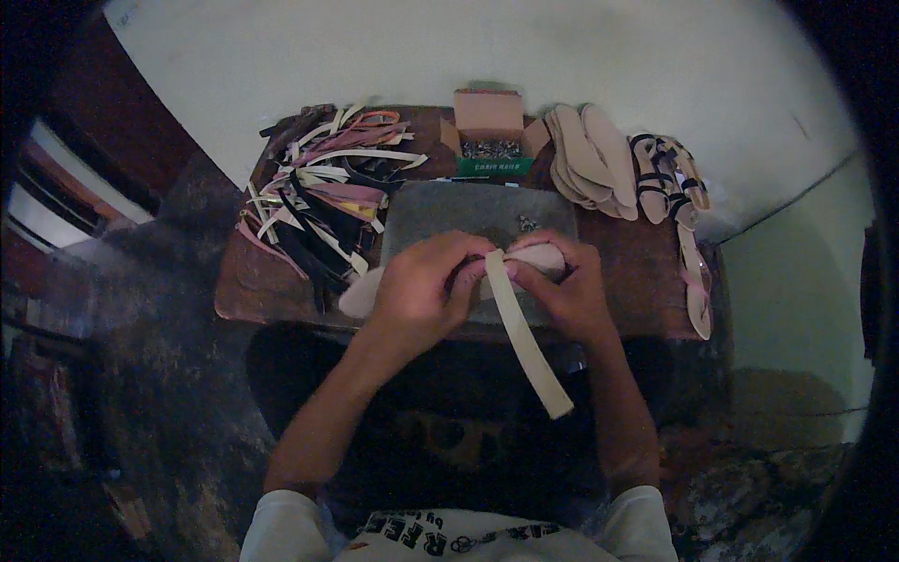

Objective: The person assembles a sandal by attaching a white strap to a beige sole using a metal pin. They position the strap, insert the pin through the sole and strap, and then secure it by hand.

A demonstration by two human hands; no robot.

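Between my two hands is a beige sandal sole, held crosswise over the near edge of a grey pad. Its rounded ends show left of my left hand and under the fingers of my right. A cream strap hangs from the sole's middle down toward my lap, its loose end free. My left hand is closed round the sole, thumb against the strap's top. My right hand grips the sole's other side, its thumb also pressing at the strap. The sole's underside is hidden.
On the low brown table lies the grey pad with a few nails. Behind stands an open nail box. Mixed strap strips heap at left. Stacked soles and strapped sandals lie at right, before a wall.
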